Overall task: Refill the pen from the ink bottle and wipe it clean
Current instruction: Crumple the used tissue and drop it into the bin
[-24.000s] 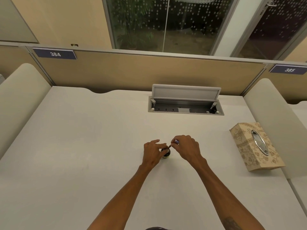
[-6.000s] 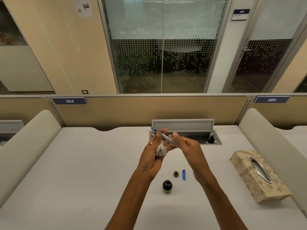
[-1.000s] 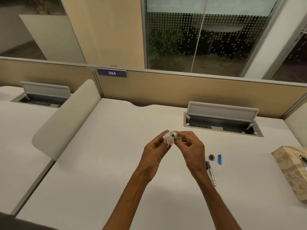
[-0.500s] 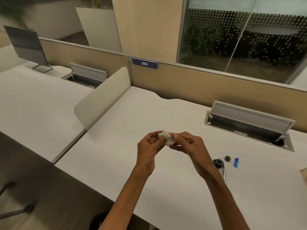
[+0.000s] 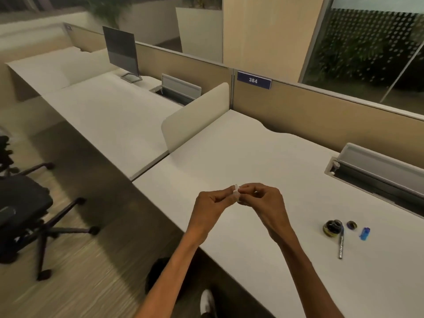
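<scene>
My left hand [image 5: 212,203] and my right hand [image 5: 263,199] meet above the desk's front-left part, both pinching a small crumpled white tissue [image 5: 236,194]. The pen [image 5: 341,243] lies flat on the white desk [image 5: 252,157] at the right, apart from both hands. Its upper end rests beside the small dark ink bottle [image 5: 332,228], which stands open. The bottle's round cap [image 5: 351,225] and the blue pen cap [image 5: 364,233] lie just right of the bottle.
An open cable tray [image 5: 376,177] sits at the desk's back right. A low beige divider [image 5: 195,115] separates this desk from the left one, which carries a monitor [image 5: 121,53]. Black office chairs [image 5: 20,207] stand on the floor at the left.
The view has swung further left, showing the neighbouring desk and chairs. My hands stay together on the tissue; the pen, bottle and caps have not moved on the desk.
</scene>
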`<act>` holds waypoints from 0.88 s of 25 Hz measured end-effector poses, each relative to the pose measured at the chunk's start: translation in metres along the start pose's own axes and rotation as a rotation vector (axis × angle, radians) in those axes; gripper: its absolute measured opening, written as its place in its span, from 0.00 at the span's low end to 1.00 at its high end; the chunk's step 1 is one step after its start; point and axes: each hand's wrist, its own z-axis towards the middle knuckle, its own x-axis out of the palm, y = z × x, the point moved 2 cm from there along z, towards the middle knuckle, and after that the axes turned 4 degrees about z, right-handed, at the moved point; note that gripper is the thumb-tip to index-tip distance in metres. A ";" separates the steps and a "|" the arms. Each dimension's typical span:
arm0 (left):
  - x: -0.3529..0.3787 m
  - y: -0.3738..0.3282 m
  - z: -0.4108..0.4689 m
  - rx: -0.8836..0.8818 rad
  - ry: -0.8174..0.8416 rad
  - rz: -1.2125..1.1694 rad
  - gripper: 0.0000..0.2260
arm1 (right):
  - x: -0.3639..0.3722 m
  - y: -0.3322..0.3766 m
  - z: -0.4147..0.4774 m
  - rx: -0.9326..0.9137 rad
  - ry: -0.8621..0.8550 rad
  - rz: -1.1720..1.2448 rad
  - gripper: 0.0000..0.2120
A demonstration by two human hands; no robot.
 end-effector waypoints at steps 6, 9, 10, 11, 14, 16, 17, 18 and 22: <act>-0.071 0.005 -0.018 -0.169 -0.082 -0.287 0.13 | 0.056 0.013 -0.010 -0.119 0.251 -0.193 0.11; -0.093 0.007 -0.033 -0.171 -0.152 -0.376 0.13 | 0.089 0.016 -0.007 -0.175 0.241 -0.220 0.12; -0.099 0.008 -0.037 -0.161 -0.192 -0.388 0.15 | 0.102 0.015 -0.008 -0.186 0.252 -0.239 0.12; -0.108 0.009 -0.040 -0.144 -0.237 -0.377 0.16 | 0.116 0.013 -0.008 -0.193 0.260 -0.264 0.12; -0.136 0.012 -0.050 -0.133 -0.295 -0.342 0.15 | 0.153 0.007 -0.011 -0.221 0.212 -0.341 0.12; -0.156 0.012 -0.057 -0.166 -0.250 -0.312 0.14 | 0.176 0.002 -0.012 -0.235 0.194 -0.369 0.13; -0.166 0.014 -0.060 -0.177 -0.232 -0.274 0.13 | 0.187 -0.001 -0.014 -0.238 0.196 -0.390 0.14; -0.177 0.016 -0.063 -0.179 -0.232 -0.237 0.13 | 0.198 -0.004 -0.016 -0.237 0.204 -0.419 0.15; -0.220 0.043 -0.071 -0.222 -0.280 -0.216 0.14 | 0.244 -0.018 -0.024 -0.213 0.260 -0.538 0.15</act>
